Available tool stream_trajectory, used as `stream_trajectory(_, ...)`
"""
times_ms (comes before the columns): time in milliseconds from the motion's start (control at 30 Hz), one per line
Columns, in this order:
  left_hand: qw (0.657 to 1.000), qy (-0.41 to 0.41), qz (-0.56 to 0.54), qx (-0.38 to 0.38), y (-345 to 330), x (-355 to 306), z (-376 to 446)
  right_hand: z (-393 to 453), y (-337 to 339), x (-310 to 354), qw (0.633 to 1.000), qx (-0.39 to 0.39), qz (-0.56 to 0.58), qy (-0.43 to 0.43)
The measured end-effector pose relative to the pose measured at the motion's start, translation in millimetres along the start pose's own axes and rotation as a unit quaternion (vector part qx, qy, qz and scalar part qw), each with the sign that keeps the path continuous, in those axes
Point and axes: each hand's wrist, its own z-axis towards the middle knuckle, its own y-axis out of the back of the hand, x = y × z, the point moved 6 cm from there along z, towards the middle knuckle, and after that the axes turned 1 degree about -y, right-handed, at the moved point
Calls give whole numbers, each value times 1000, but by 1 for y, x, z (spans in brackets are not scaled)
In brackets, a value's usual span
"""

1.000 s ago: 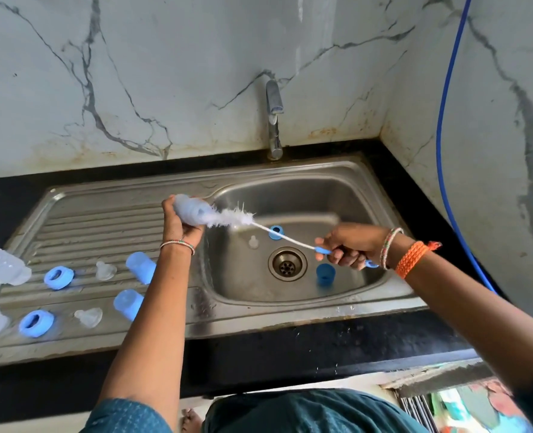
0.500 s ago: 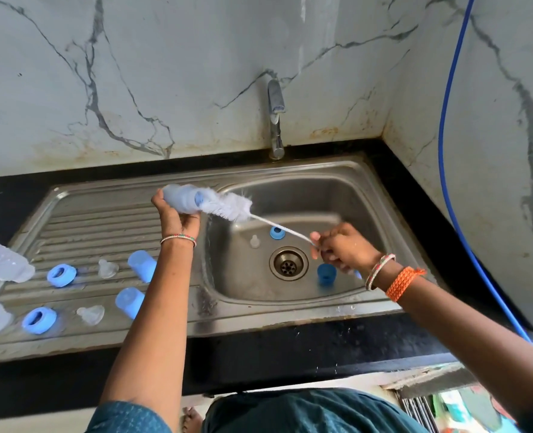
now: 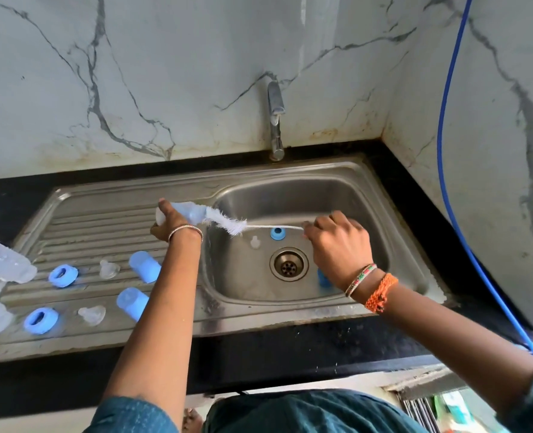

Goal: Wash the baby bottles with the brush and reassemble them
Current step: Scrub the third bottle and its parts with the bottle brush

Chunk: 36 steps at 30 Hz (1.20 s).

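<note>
My left hand (image 3: 169, 225) grips a clear baby bottle (image 3: 190, 210), held sideways over the sink's left rim. A white bristle brush (image 3: 227, 223) sticks out of the bottle's mouth, and my right hand (image 3: 337, 248) grips its thin handle over the basin. In the basin (image 3: 352, 198) lie a blue ring (image 3: 277, 233), a clear teat (image 3: 254, 242) and a blue cap (image 3: 323, 278) partly hidden by my right wrist. On the drainboard (image 3: 96, 220) lie two clear bottles (image 3: 4, 260), two blue rings (image 3: 62, 275), two teats (image 3: 109, 269) and two blue caps (image 3: 145, 266).
A steel tap (image 3: 275, 120) stands at the back of the sink against the marble wall. The drain (image 3: 288, 264) sits mid-basin. A blue hose (image 3: 446, 151) runs down the right wall. Black counter (image 3: 290, 348) borders the sink in front.
My right hand has risen and drawn the brush handle level. The bottle in my left hand has moved slightly left and the brush head has slid partly out of it.
</note>
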Motion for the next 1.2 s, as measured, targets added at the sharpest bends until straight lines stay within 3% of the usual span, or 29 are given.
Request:
stream_trajectory(67, 997, -30, 48, 61, -10, -2, -1, 3, -2, 2, 981, 167, 85, -42)
stream_trajectory(100, 992, -35, 60, 104, -14, -4, -2, -1, -15, 3, 931, 303, 190, -69)
stream_trajectory(133, 986, -29, 72, 147, -18, -3, -1, -8, -21, 6, 840, 430, 318, -89)
stream_trajectory(167, 980, -2, 67, 188, -19, 1, 2, -11, -19, 8, 741, 503, 432, -104)
stream_trajectory(233, 966, 59, -8, 251, -19, 5, 2, -2, -7, -2, 608, 500, 603, -132)
stream_trajectory(267, 961, 81, -46, 260, -20, 4, -1, 6, 0, -11, 584, 467, 651, -132)
stream_trajectory(300, 961, 91, -67, 254, -21, 2, -3, 13, 5, -19, 590, 426, 675, -121)
stream_trajectory(333, 962, 93, -85, 241, -22, -2, -5, 19, 5, -25, 626, 384, 670, -106)
stream_trajectory(367, 965, 89, -97, 228, -22, -6, -4, 23, 4, -30, 686, 343, 634, -96)
stream_trajectory(400, 966, 86, -116, 217, -23, -12, -5, 25, -1, -35, 771, 303, 552, -94)
stream_trajectory(467, 965, 81, -144, 204, -24, -20, -5, 24, -15, -48, 946, 186, 242, -112)
stream_trajectory(500, 966, 82, -150, 193, -25, -20, -1, 21, -15, -49, 974, 125, 135, -130)
stream_trajectory(533, 967, 79, -163, 181, -26, -21, -2, 18, -15, -45, 975, 96, 124, -156)
stream_trajectory(567, 972, 65, -155, 162, -26, -21, -2, 13, -20, -40, 956, 137, 186, -181)
stream_trajectory(600, 979, 46, -143, 137, -23, -22, -1, 6, -31, -32, 902, 235, 299, -203)
stream_trajectory(667, 990, 5, -92, 108, -19, -24, 6, -18, -41, -6, 679, 487, 503, -222)
stream_trajectory(700, 990, 1, -69, 122, -19, -23, 10, -25, -35, -2, 596, 533, 558, -223)
stream_trajectory(733, 989, 4, -53, 136, -19, -22, 12, -23, -27, -5, 562, 536, 593, -212)
stream_trajectory(767, 989, 6, -36, 144, -19, -20, 14, -16, -20, -12, 573, 511, 611, -191)
stream_trajectory(800, 990, -2, -22, 139, -18, -20, 16, -5, -15, -23, 638, 459, 597, -161)
stream_trajectory(867, 993, -18, -5, 116, -16, -19, 16, 18, -2, -47, 844, 292, 437, -110)
stream_trajectory(900, 993, -12, -4, 115, -16, -15, 15, 24, 2, -57, 919, 197, 323, -112)
stream_trajectory(933, 993, -7, -8, 115, -15, -13, 13, 25, 7, -65, 958, 116, 224, -138)
stream_trajectory(1033, 990, 32, -23, 134, -15, -3, 9, 13, 20, -60, 970, -64, 156, -176)
stream_trajectory(1067, 989, 38, -27, 137, -14, -1, 9, 11, 17, -61, 967, -58, 157, -191)
stream_trajectory(1100, 989, 48, -31, 139, -12, 0, 7, 10, 7, -62, 962, 5, 184, -201)
stream_trajectory(1133, 988, 56, -41, 139, -11, 0, 6, 7, -8, -62, 939, 121, 244, -211)
stream_trajectory(1167, 986, 65, -55, 142, -11, 0, 6, 0, -23, -56, 877, 245, 349, -220)
stream_trajectory(1200, 984, 69, -68, 148, -11, 0, 7, -9, -33, -47, 790, 332, 459, -236)
